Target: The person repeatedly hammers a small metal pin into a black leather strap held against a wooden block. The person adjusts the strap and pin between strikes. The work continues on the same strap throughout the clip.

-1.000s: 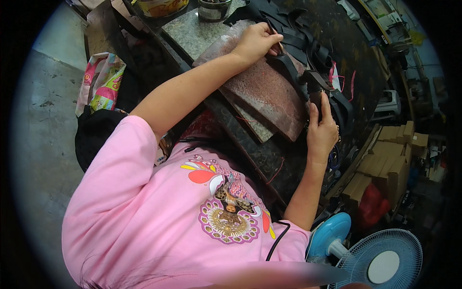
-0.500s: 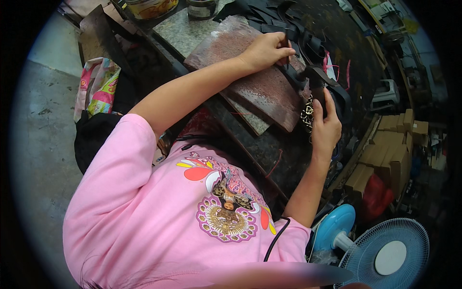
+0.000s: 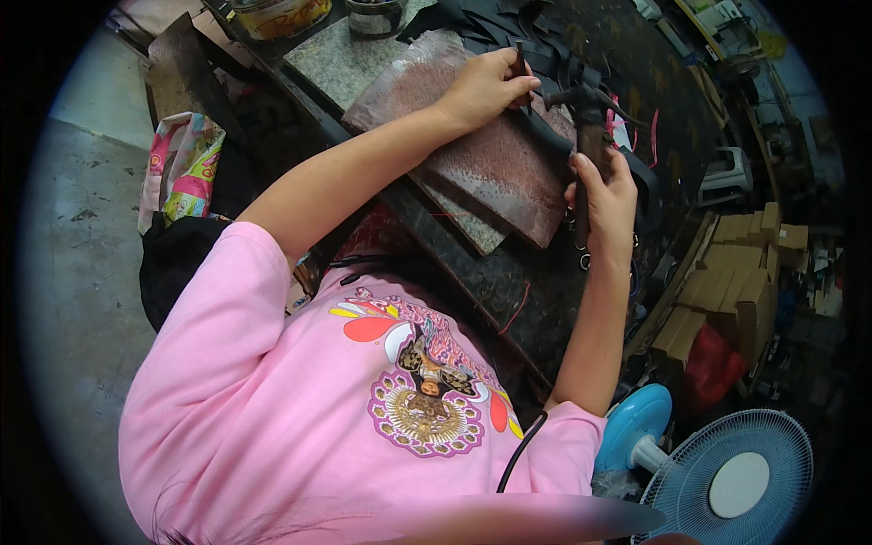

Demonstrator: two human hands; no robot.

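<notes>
My left hand is closed round a slim dark punch, holding it upright over the reddish-brown board. A black strap lies across the board under the punch; the punch's lower tip is hidden by my fingers. In my right hand is a hammer, gripped by its dark handle. The hammer's head is just right of the punch and apart from it. Metal rings, partly covered by my right hand, lie beside the board.
More black straps are heaped beyond the board. A speckled stone slab lies beneath it, with a dark tin and a yellow tub at the far left. Cardboard boxes and a fan stand to the right.
The hammer has swung up and left, bringing its head closer to the punch. My left hand has shifted slightly left and away from me with the punch.
</notes>
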